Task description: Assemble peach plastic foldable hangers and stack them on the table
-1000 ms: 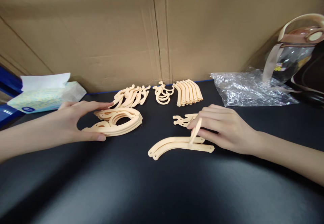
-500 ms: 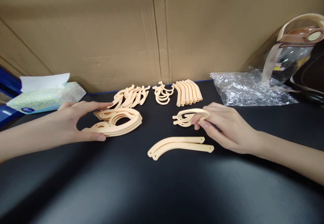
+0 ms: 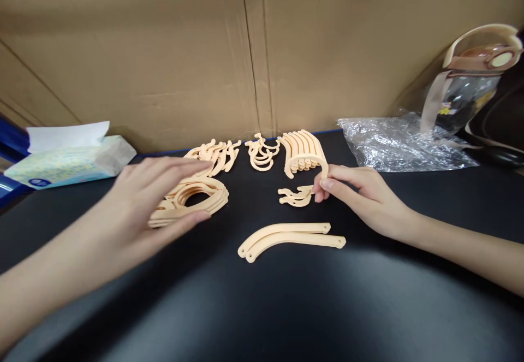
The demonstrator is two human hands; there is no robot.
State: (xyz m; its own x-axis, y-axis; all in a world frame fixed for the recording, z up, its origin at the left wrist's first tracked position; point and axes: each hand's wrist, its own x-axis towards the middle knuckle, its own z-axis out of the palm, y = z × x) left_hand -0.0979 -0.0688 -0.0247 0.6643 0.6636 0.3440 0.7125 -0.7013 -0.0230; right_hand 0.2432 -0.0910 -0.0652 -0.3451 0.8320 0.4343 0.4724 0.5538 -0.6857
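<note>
Between the thumb and fingers of my right hand [image 3: 362, 195] is a beige curved hook [image 3: 323, 165], its arc raised in front of a row of curved arm pieces [image 3: 305, 141]. Just below it, a few small curved pieces [image 3: 295, 196] lie on the black tabletop, partly hidden by the fingers. My left hand [image 3: 143, 203] hovers open, thumb and fingers apart, around the near-left side of a stack of flat beige ring-shaped pieces [image 3: 219, 201]. Whether it touches the stack, I cannot tell. Two long curved arms [image 3: 289, 233] lie side by side, nearer to me.
Along the back edge sit a pile of curved pieces [image 3: 225, 154] and a cluster of small hooks [image 3: 261, 157]. A tissue pack [image 3: 69, 160] stands at left. Clear plastic bag [image 3: 385, 146] and a handled bottle [image 3: 470, 97] are at right. Cardboard [image 3: 164, 51] rises behind.
My right hand has turned the hook upright and raised it, away from the small pieces. My left hand has moved right and nearer, over the stack's near-left side.
</note>
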